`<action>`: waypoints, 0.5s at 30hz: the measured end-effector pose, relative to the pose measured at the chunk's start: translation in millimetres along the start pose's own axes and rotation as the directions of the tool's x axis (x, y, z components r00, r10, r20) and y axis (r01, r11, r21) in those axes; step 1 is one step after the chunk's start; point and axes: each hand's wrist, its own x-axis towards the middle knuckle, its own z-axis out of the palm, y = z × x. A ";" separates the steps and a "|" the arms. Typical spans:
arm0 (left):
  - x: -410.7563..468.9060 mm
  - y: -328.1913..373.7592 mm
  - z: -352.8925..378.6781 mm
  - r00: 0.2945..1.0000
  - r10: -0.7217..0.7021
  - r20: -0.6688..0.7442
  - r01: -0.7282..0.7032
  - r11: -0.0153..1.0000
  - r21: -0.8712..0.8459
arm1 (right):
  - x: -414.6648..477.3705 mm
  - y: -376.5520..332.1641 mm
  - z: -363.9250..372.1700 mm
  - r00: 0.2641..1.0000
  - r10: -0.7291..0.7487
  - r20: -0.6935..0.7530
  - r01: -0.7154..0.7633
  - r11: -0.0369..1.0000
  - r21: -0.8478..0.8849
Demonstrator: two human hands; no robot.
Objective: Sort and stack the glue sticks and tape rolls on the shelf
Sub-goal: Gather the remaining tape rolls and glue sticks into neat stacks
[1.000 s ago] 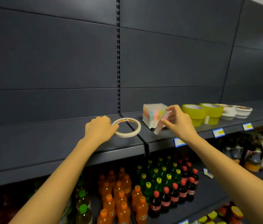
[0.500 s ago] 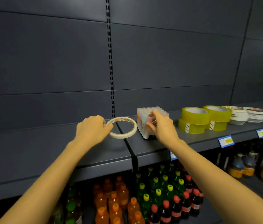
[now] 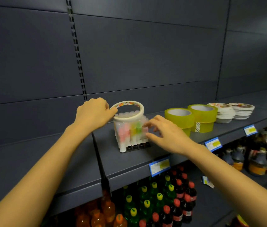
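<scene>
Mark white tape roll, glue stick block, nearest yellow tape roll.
white tape roll (image 3: 129,119): head view, front rim
glue stick block (image 3: 129,136): head view, front face
nearest yellow tape roll (image 3: 178,122): head view, outer wall

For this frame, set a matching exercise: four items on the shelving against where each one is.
Items
1. thin white paper tape roll
2. block of pastel plastic glue sticks
3. wide yellow-green tape rolls
4. green bottles with yellow caps

Places
a. under the dark grey metal shelf
b. pinched by the left hand, over the glue sticks
c. touched by the right hand
d. stacked between the glue sticks and the flat white roll stacks

Pairs: 1-b, 2-c, 3-d, 4-a
</scene>
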 end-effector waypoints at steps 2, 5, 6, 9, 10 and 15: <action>8.1 25.6 11.6 0.999 0.048 0.020 -0.048 0.999 -0.014 | -7.6 24.9 -17.3 0.998 0.056 -0.001 -0.056 0.998 -0.021; 19.2 68.3 32.3 0.994 0.100 0.044 -0.099 0.995 -0.032 | -19.2 67.4 -43.8 0.992 0.125 -0.012 -0.126 0.991 -0.046; 22.8 82.5 39.3 0.993 0.109 0.051 -0.107 0.994 -0.037 | -23.2 82.0 -52.2 0.990 0.143 -0.020 -0.144 0.989 -0.046; 30.8 126.5 61.0 0.990 0.123 0.073 -0.121 0.992 -0.032 | -35.6 125.8 -77.3 0.983 0.182 -0.018 -0.183 0.981 -0.072; 32.8 141.8 68.0 0.989 0.124 0.074 -0.122 0.992 -0.032 | -40.2 141.0 -85.6 0.982 0.188 -0.011 -0.189 0.979 -0.081; 43.2 219.9 96.1 0.989 0.124 0.076 -0.117 0.989 -0.088 | -66.9 218.2 -128.4 0.976 0.218 -0.001 -0.217 0.969 -0.122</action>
